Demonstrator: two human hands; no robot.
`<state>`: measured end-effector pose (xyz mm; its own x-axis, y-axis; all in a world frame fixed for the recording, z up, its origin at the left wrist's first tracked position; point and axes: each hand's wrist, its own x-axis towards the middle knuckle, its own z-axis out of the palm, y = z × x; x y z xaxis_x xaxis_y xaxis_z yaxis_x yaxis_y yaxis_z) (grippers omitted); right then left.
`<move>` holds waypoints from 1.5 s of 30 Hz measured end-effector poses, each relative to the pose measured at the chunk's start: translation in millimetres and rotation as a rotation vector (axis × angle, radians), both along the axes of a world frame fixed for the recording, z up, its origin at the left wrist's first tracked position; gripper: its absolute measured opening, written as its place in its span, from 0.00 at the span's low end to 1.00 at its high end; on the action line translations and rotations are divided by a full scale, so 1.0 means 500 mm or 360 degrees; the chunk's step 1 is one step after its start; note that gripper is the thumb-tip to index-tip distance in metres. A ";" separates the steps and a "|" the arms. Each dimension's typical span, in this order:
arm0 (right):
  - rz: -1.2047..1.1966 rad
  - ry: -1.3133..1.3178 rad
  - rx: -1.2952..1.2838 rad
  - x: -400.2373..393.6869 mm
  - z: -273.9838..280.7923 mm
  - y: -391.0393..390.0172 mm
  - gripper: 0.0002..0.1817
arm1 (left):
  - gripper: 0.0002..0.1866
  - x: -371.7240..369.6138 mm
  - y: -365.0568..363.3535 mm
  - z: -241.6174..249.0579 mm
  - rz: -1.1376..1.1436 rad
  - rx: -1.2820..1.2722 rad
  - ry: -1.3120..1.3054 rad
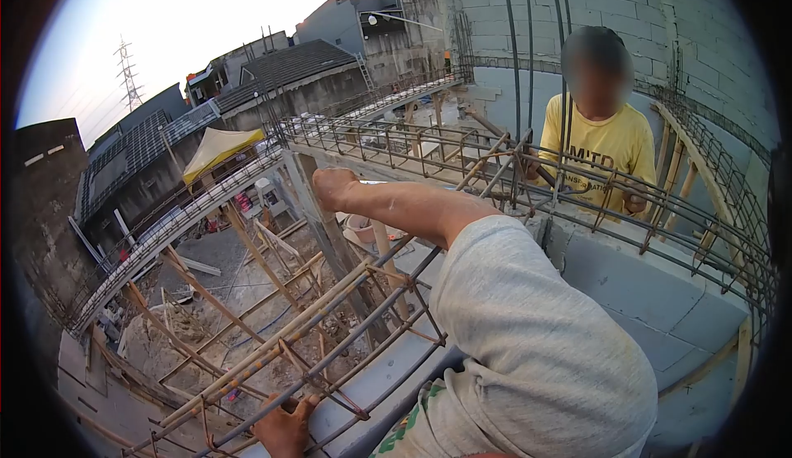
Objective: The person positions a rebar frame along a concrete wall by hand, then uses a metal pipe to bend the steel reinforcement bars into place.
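Note:
My right hand (336,189), at the end of an outstretched arm in a grey sleeve, is closed beside the top of an upright post (313,210). I cannot make out what, if anything, its fingers hold. Low in the view, my left hand (283,429) is closed around a bar of the rebar cage (307,375), its thumb on the near side. This cage of long bars and bent stirrups slants from the lower left up toward the middle, over a pale block wall (404,371).
A person in a yellow shirt (596,148) stands behind another rebar cage (652,202), hands at the bars. Vertical rods (509,45) rise nearby. Wooden props (202,293) stand in the dug ground below, near a yellow canopy (221,153). A block wall (701,29) rises behind.

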<state>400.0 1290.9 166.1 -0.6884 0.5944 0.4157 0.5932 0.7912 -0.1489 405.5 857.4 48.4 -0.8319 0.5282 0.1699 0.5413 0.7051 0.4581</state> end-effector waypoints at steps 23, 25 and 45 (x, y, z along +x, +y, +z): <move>0.0016 -0.0185 -0.0070 -0.004 0.030 0.059 0.21 | 0.30 -0.030 -0.021 -0.019 -0.0135 -0.0174 0.0018; 0.0014 -0.0137 -0.0088 -0.024 0.025 0.080 0.21 | 0.30 -0.054 -0.036 -0.054 -0.0123 -0.0324 0.0178; -0.0030 0.0080 0.0192 0.047 0.197 0.256 0.19 | 0.25 -0.025 -0.018 -0.011 -0.0039 0.0053 -0.0117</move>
<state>423.6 1418.7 264.8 -0.6542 0.5505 0.5187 0.6022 0.7940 -0.0832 393.2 848.3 42.7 -0.8297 0.5437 0.1264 0.5222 0.6759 0.5201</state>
